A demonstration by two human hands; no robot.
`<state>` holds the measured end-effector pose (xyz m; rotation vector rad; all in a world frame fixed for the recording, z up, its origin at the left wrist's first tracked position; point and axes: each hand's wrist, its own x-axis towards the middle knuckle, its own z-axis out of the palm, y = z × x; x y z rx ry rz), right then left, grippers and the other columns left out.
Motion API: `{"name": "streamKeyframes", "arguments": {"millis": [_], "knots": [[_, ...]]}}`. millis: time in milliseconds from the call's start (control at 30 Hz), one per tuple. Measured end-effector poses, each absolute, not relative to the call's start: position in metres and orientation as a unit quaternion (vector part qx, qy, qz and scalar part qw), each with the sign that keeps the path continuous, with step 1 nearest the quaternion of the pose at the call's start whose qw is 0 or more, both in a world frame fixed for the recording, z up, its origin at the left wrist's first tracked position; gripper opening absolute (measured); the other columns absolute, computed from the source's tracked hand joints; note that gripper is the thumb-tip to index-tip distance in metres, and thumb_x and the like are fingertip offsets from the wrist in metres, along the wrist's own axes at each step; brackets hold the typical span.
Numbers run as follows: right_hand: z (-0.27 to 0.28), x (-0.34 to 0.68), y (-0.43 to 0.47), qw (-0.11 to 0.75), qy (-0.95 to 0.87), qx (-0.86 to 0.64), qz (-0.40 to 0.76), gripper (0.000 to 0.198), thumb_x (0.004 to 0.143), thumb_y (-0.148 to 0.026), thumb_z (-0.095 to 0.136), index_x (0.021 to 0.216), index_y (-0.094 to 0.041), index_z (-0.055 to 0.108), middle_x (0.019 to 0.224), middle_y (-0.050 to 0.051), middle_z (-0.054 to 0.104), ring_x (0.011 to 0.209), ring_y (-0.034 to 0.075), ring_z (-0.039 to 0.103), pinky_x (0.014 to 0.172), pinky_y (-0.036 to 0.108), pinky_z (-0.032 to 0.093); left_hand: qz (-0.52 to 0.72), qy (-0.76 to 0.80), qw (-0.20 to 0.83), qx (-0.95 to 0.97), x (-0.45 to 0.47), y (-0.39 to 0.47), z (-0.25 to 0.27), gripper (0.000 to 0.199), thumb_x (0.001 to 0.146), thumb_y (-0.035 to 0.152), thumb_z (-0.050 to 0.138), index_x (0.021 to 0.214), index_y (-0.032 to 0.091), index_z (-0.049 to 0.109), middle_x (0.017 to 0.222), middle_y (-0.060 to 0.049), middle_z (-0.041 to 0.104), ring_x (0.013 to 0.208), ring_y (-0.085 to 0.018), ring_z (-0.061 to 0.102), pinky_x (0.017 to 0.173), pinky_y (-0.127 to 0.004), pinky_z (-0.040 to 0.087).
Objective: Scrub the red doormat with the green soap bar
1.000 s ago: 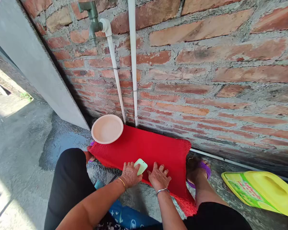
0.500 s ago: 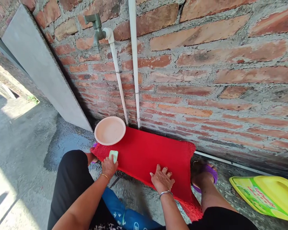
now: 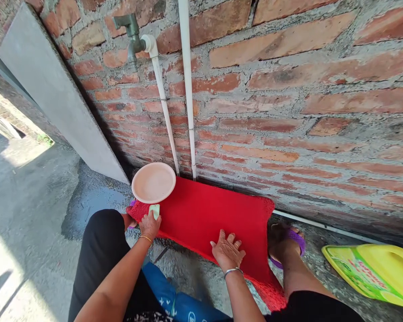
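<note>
A red cloth (image 3: pixel 201 214) with a textured border is spread flat over a low surface by the wall, its near right corner hanging down. My left hand (image 3: pixel 150 225) grips a pale green bar of soap (image 3: pixel 154 210) at the cloth's left end. Just beyond that hand, a pinkish plastic basin (image 3: pixel 153 183) rests on the far left corner of the cloth. My right hand (image 3: pixel 227 251) lies flat on the cloth's near right part, fingers spread, with nothing in it.
A green tap (image 3: pixel 132 40) on white pipes (image 3: pixel 188 89) stands against the brick wall. To the left leans a grey slab (image 3: pixel 60 89). At right, a yellow detergent jug (image 3: pixel 372 273) lies on the concrete floor. My feet in purple sandals (image 3: pixel 297 241) flank the cloth.
My left hand has moved slightly left and away from me with the soap, closer to the basin. My right hand has stayed in place on the cloth.
</note>
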<state>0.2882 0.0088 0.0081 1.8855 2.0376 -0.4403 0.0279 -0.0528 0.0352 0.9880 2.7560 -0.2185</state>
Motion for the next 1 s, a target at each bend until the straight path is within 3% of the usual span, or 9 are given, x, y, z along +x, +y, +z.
{"name": "streamKeyframes", "arguments": {"millis": [300,633,867,1000], "knots": [[0.009,0.289,0.009,0.169,0.712,0.660,-0.170,0.057,0.098,-0.036,0.037,0.152,-0.018,0.036,0.153,0.024,0.034,0.136,0.042,0.037,0.094,0.053,0.040,-0.058,0.805,0.135,0.574,0.121,-0.049,0.005,0.059,0.085,0.052,0.056,0.140,0.030,0.051,0.117,-0.012,0.064,0.109,-0.028,0.059,0.097,-0.042,0.040],[0.006,0.288,0.009,0.160,0.712,0.664,-0.162,0.057,0.096,-0.036,0.042,0.150,-0.018,0.038,0.152,0.026,0.035,0.135,0.042,0.039,0.093,0.054,0.039,-0.063,0.909,0.095,0.401,0.054,-0.017,0.039,0.053,0.091,0.048,0.046,0.138,0.023,0.051,0.116,-0.014,0.064,0.107,-0.028,0.060,0.089,-0.039,0.043],[0.007,0.288,0.009,0.161,0.714,0.662,-0.162,0.057,0.096,-0.036,0.039,0.150,-0.017,0.038,0.152,0.025,0.035,0.136,0.042,0.038,0.094,0.054,0.039,-0.070,0.794,0.176,0.578,0.138,-0.022,0.010,0.060,0.087,0.050,0.053,0.142,0.028,0.048,0.123,-0.013,0.062,0.113,-0.029,0.058,0.100,-0.044,0.038],[0.009,0.288,0.009,0.167,0.713,0.662,-0.160,0.057,0.097,-0.037,0.039,0.151,-0.020,0.037,0.152,0.024,0.035,0.136,0.041,0.038,0.095,0.054,0.039,-0.075,0.796,0.173,0.576,0.130,-0.025,0.012,0.059,0.087,0.050,0.052,0.142,0.029,0.048,0.123,-0.012,0.062,0.112,-0.028,0.059,0.100,-0.044,0.039]]}}
